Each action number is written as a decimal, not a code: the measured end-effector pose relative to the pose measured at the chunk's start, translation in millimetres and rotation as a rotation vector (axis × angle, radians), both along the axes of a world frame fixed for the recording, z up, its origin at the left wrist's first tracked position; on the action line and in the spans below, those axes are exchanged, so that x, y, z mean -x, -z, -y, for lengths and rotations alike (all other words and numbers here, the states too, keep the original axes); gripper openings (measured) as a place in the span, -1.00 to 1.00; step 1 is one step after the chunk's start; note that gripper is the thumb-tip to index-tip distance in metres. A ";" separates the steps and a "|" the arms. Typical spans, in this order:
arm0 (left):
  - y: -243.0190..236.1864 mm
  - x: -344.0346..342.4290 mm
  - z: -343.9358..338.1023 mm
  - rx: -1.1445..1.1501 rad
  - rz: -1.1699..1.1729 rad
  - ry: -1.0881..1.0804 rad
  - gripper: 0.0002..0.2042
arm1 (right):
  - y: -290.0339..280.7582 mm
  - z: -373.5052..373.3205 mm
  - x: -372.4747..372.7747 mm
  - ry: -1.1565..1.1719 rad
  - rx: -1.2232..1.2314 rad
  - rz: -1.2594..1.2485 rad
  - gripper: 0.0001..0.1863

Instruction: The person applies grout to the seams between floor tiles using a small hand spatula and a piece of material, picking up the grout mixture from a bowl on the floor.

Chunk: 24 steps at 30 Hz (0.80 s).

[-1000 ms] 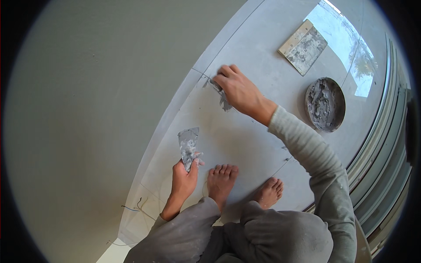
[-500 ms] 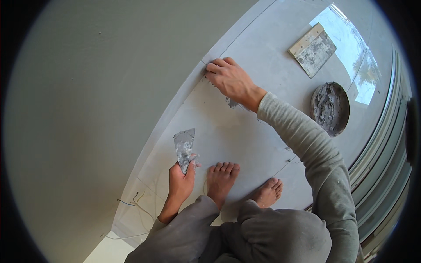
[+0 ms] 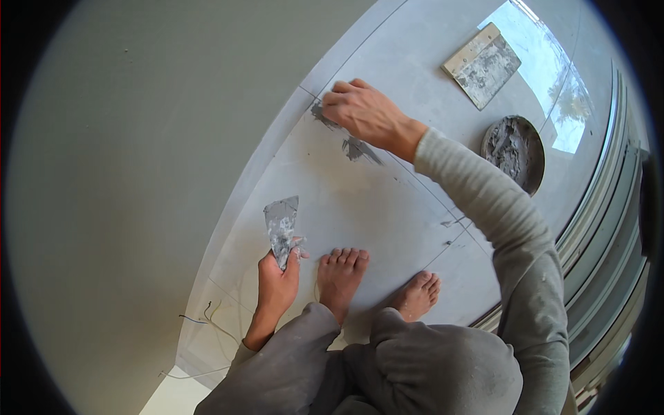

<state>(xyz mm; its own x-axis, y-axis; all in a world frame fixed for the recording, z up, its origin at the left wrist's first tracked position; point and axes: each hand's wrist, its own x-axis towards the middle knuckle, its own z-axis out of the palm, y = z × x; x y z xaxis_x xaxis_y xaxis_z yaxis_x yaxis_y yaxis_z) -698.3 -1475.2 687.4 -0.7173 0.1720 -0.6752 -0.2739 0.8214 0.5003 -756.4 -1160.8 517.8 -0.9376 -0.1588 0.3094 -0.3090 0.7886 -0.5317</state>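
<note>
my left hand [image 3: 277,285] grips a putty knife [image 3: 281,225], its wedge blade crusted with grey filler, pointing up past my fingers. my right hand [image 3: 365,112] curls closed over dark filler smears [image 3: 360,148] on the floor [image 3: 387,207].

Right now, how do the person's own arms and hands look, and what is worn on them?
Both hands are bare, with no gloves, rings or watch visible. The right hand comes out of a long light grey knit sleeve with a ribbed cuff and a few pale specks lower down. The left hand has a bare wrist and forearm; its grey sleeve begins only near the elbow. Grey smears mark the left fingers.
</note>
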 end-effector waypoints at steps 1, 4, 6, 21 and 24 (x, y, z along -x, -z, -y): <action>-0.1 -6.0 -0.4 0.008 -0.004 -0.011 -0.76 | 3.6 -0.5 -20.2 -0.042 -0.005 0.015 -0.89; -6.5 -14.6 -0.7 0.045 0.018 -0.021 -0.77 | -10.4 -9.4 -100.9 -0.112 0.036 0.113 -0.88; -12.0 -12.8 4.5 0.013 -0.024 0.016 -0.77 | -28.5 -11.3 -148.7 -0.117 -0.048 0.261 -0.89; -28.7 11.8 42.9 -0.001 0.015 0.063 -0.75 | -33.1 78.2 4.9 -0.019 0.045 0.052 -0.87; -35.6 -5.2 47.1 0.014 0.025 0.016 -0.75 | -49.3 73.5 -96.0 -0.147 0.030 0.198 -0.89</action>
